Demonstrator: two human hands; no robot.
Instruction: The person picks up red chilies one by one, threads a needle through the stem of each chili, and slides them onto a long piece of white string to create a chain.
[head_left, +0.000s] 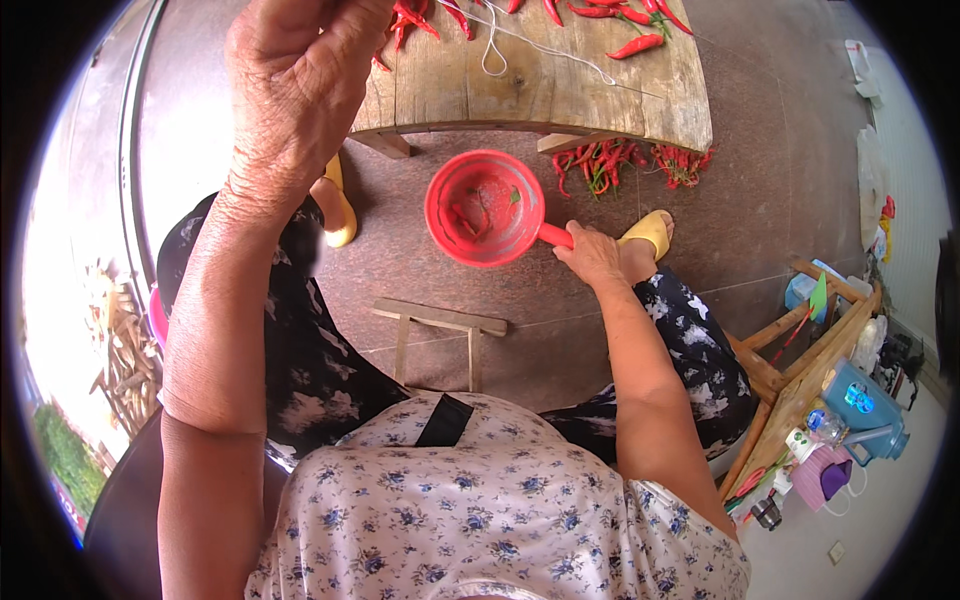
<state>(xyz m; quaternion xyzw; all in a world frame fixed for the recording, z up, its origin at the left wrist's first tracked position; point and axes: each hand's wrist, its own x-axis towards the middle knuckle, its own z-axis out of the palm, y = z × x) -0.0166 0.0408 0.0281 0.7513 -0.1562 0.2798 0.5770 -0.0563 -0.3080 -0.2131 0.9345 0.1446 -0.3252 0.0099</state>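
Observation:
My right hand (589, 251) grips the handle of a red plastic ladle (486, 259) held above the floor. A few red chilies and bits of green stem lie in its bowl. My left hand (304, 82) is raised at the upper left, beside the wooden bench (435, 90). Its fingers run past the top edge, so I cannot see whether they hold anything. On the bench lie loose red chilies (636, 46) and a length of white thread (495, 49). A needle (637, 91) on the thread rests near the bench's right end.
Bunches of red chilies (600, 163) lie on the floor beneath the bench. A wooden stool part (442, 315) is in front of me. To the right, a wooden table (780, 412) bears a blue jug (862, 409) and a pink cap (814, 476). Dry cobs or sticks (127, 367) are piled far left.

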